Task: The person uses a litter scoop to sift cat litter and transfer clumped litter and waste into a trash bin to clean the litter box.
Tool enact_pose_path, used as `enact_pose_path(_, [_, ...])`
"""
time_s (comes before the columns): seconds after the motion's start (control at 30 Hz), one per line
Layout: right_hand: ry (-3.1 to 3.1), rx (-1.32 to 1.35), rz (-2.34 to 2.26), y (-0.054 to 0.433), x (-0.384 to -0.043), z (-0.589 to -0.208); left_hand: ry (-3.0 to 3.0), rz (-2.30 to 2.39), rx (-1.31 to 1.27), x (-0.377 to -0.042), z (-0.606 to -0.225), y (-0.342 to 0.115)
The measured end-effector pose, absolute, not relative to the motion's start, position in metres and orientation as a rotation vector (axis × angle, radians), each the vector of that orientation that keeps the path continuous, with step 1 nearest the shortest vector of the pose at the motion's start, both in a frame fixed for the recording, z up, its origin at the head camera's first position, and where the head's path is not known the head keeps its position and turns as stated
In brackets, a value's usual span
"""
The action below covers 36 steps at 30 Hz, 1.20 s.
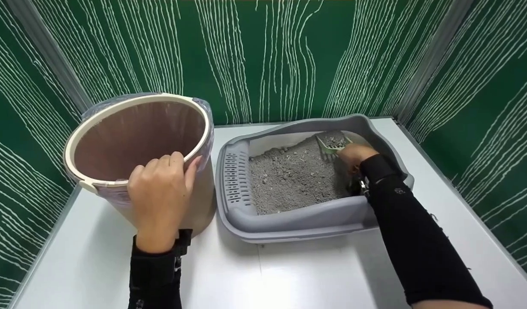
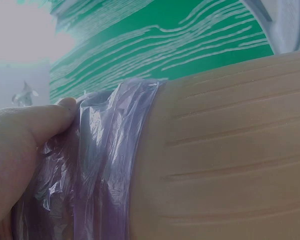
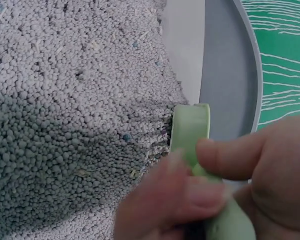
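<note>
My left hand (image 1: 160, 195) grips the near rim of a beige trash can (image 1: 203, 206), fingers over the cream rim ring and thumb outside. A thin purplish plastic bag (image 2: 107, 150) is folded over the can's edge. The can looks tilted toward me. In the right wrist view, my right hand (image 3: 190, 195) holds a light green litter scoop (image 3: 190, 125) by its handle. The scoop's slotted head sits in the grey litter (image 1: 293, 180), near the far right of the grey litter box (image 1: 289, 225). Some litter lies on the slots.
A slotted grid step (image 1: 237, 177) forms the box's left side, close to the can. Green walls (image 1: 285, 56) with wavy white lines enclose the white table (image 1: 263, 279) at the back and sides. Small dark bits lie right of the box.
</note>
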State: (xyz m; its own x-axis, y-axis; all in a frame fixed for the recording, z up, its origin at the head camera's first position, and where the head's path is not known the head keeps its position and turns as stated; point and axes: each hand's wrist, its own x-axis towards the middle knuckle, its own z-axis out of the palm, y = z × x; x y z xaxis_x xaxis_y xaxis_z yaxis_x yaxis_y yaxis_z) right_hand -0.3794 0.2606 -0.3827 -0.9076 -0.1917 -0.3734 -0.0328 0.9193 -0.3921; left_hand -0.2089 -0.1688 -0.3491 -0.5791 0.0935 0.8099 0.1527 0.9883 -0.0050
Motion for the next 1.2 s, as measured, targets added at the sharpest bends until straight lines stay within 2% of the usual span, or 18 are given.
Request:
enact_pose_path(0.33, [2.537, -0.192, -0.574, 0.2573, -0.3766, -0.3845, -2.192, -0.079, -0.17, -0.2078, -0.3502, -0.1702])
enact_pose_path(0.6, [2.369, -0.168, -0.854, 0.2505, -0.3705, -0.3876, -2.188, -0.09, -0.172, -0.2078, -0.3493, -0.1705])
enact_pose_path(0.83, [2.544, -0.334, -0.555, 0.2525, -0.3736, -0.3893, -2.167, -0.097, -0.181, -0.208, -0.3507, -0.1701])
enact_pose_path(1.03, [2.621, -0.456, -0.472, 0.2532, -0.3738, -0.3912, -2.168, -0.1, -0.179, -0.2081, -0.3503, -0.1698])
enact_pose_path(1.2, [2.6, -0.435, -0.512, 0.2535, -0.3743, -0.3891, -2.169, -0.106, -0.176, -0.2088, -0.3496, -0.1693])
